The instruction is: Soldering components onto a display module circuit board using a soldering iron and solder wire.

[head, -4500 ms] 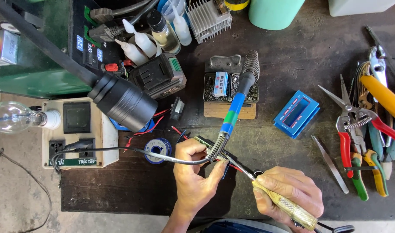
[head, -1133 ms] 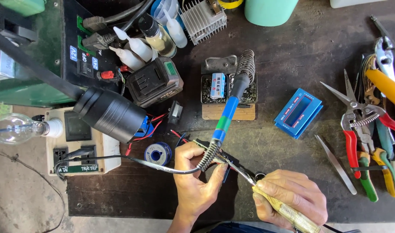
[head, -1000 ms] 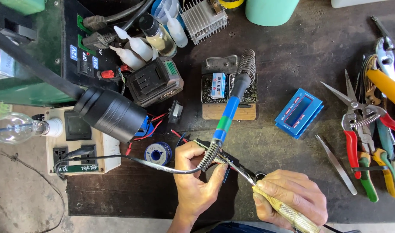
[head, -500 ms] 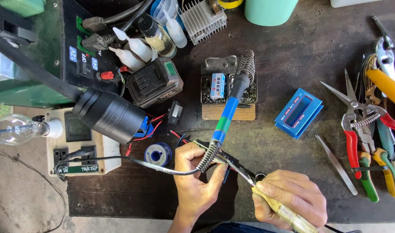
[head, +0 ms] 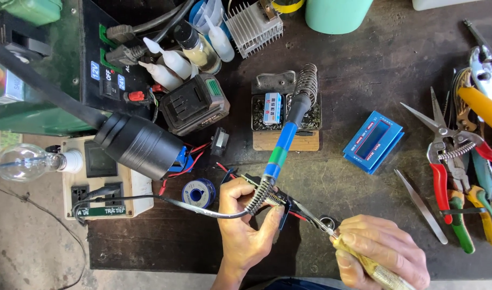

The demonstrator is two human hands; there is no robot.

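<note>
Two hands are working near the bench's (head: 364, 64) front edge. Starting at the left edge, one clear bulb (head: 20, 161) is lying beside one black cylinder (head: 138, 145), with one solder spool (head: 198, 193) just right of it. The left hand (head: 246, 225) is pinching closed on a small dark part with red wires (head: 267, 196); one blue-handled soldering iron (head: 286, 139) is resting in its stand (head: 286, 115) behind, its long axis slanting toward that hand. The right hand (head: 383, 255) is clamping around one yellow-handled screwdriver (head: 372, 268), its shaft pointing leftward and away from the person, tip meeting the part. Further right: one blue meter (head: 373, 141), one pair of tweezers (head: 420, 207).
</note>
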